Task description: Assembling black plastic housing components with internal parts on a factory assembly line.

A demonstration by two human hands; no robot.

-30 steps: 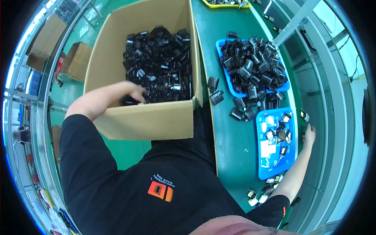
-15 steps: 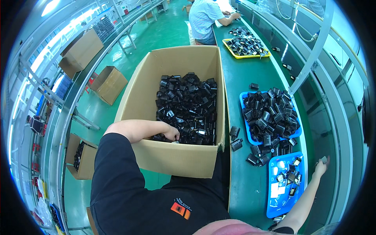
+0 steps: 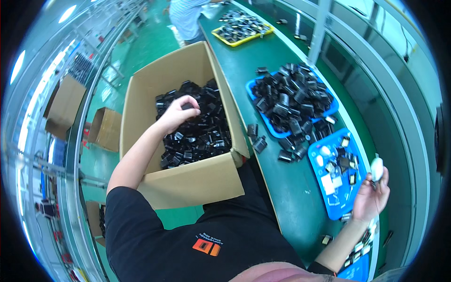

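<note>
Hovering above the large carton [image 3: 192, 185], the left hand [image 3: 179, 113] shows thumb and forefinger curled toward each other; whether they pinch anything cannot be told. The right hand [image 3: 372, 199], fingers raised, pinches a rounded white piece [image 3: 377, 168] beside the blue tray of mixed parts [image 3: 338, 211]. Black housings [image 3: 197, 141] lie heaped in the carton beneath the left hand. The bench [image 3: 289, 197] and floor [image 3: 176, 217] are green; a co-worker [image 3: 185, 19] in pale blue is partly visible. Counted: one large carton, three smaller cartons [image 3: 107, 130] at left, one yellow tray [image 3: 233, 44], three blue trays [image 3: 333, 109] (one cut off below), and two loose housings [image 3: 259, 144] beside the carton; the heaps defy counting.
</note>
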